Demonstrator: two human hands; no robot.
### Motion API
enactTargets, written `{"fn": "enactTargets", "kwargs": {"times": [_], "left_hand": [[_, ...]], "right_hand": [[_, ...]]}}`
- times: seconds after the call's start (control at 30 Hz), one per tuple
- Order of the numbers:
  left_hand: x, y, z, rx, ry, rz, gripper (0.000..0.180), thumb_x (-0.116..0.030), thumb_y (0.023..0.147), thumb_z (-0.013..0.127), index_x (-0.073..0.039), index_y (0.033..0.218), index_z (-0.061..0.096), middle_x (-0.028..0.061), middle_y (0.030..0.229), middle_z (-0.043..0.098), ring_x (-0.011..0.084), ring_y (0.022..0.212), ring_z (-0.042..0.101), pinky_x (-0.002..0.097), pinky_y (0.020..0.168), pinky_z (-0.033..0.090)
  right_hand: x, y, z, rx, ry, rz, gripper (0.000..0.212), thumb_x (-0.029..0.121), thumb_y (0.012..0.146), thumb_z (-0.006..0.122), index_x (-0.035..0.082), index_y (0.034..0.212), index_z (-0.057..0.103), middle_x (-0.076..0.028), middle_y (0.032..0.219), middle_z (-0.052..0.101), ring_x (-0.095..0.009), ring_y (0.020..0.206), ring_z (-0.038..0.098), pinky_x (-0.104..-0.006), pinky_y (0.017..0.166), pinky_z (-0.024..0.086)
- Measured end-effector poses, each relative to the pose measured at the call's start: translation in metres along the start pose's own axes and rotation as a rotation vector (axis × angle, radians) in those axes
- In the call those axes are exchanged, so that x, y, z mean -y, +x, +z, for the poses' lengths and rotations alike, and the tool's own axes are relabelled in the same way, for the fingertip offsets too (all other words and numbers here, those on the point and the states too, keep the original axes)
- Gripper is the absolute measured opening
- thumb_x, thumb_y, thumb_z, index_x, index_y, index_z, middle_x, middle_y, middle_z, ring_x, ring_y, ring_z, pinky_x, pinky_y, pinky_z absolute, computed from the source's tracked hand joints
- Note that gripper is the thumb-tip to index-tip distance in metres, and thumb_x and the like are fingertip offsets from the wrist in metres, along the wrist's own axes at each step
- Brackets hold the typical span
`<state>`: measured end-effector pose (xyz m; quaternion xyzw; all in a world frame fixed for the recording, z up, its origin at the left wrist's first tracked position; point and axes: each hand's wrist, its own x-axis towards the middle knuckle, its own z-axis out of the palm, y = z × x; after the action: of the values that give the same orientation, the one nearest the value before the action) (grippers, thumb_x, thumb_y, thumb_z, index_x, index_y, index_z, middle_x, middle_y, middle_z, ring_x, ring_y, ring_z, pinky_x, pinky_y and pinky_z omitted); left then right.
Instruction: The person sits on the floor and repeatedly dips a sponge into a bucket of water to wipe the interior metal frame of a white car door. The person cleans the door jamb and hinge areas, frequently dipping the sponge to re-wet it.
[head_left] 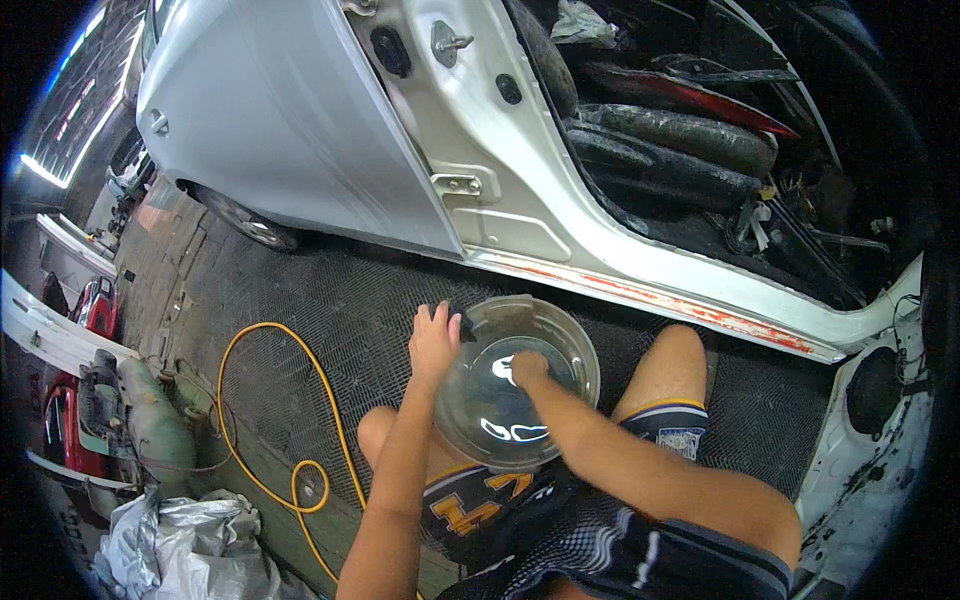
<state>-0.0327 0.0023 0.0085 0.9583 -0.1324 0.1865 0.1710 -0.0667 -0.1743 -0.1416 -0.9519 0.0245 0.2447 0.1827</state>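
Observation:
A round, see-through grey basin (580, 345) with water in it stands on the floor between my knees. My left hand (434, 342) is at the basin's upper left rim, its fingers closed around a small black block (466, 326). Over the middle of the basin, my right hand (530, 368) reaches down to the water. Its fingers look curled in, and whatever they may hold is hidden beneath the hand. Bright light reflections lie on the water.
A silver car (290, 120) stands ahead, its doorway open to the right. Its white sill (640, 290) has orange-red patches. A yellow hose (325, 390) loops over dark ribbed matting (285, 330) at left. Crumpled silver sheeting (200, 540) lies lower left; a detached-looking white panel (850, 490) stands right.

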Motion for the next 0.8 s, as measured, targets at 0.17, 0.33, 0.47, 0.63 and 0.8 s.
{"fn": "enactTargets", "kwargs": {"times": [0.17,0.33,0.47,0.63,0.8], "left_hand": [[-0.001,0.000,0.009,0.003,-0.003,-0.008,0.037,-0.031,0.099,0.063,-0.007,0.127,0.061,0.0210,0.114,0.055,0.0413,0.104,0.061,0.0515,0.081,0.057],[0.007,-0.004,-0.007,0.025,-0.022,-0.055,0.035,-0.030,0.099,0.063,-0.008,0.125,0.062,0.0197,0.112,0.055,0.0409,0.103,0.061,0.0503,0.081,0.056],[0.007,-0.007,-0.001,-0.031,-0.048,-0.026,0.034,-0.030,0.098,0.065,-0.008,0.124,0.062,0.0185,0.109,0.056,0.0389,0.101,0.061,0.0487,0.079,0.057],[0.003,0.001,-0.003,0.037,-0.098,-0.062,0.036,-0.031,0.098,0.065,-0.007,0.125,0.062,0.0210,0.115,0.057,0.0402,0.105,0.062,0.0502,0.082,0.057],[0.012,-0.007,-0.002,0.054,-0.208,-0.110,0.038,-0.032,0.100,0.063,-0.007,0.129,0.061,0.0237,0.120,0.057,0.0432,0.108,0.061,0.0517,0.085,0.055]], "right_hand": [[0.000,-0.017,0.014,0.196,-0.176,-0.049,0.030,0.019,0.086,0.069,0.008,0.113,0.078,-0.018,0.117,0.074,-0.033,0.109,0.073,-0.0485,0.090,0.058],[0.045,-0.040,-0.146,-0.175,-0.007,-0.192,0.031,0.033,0.085,0.075,0.007,0.101,0.077,-0.021,0.096,0.075,-0.038,0.094,0.073,-0.0520,0.083,0.057],[0.060,-0.072,-0.326,-1.095,0.486,-0.427,0.034,0.033,0.085,0.080,0.002,0.085,0.065,-0.018,0.087,0.065,-0.037,0.084,0.062,-0.0477,0.076,0.049],[0.074,-0.011,-0.478,-1.878,0.047,-0.628,0.029,0.035,0.077,0.085,0.011,0.083,0.070,-0.009,0.103,0.062,-0.034,0.112,0.052,-0.0517,0.088,0.038],[0.086,0.000,-0.474,-1.921,-0.417,-0.482,0.031,0.036,0.082,0.083,0.009,0.094,0.073,-0.006,0.098,0.067,-0.033,0.105,0.061,-0.0482,0.087,0.044]]}}
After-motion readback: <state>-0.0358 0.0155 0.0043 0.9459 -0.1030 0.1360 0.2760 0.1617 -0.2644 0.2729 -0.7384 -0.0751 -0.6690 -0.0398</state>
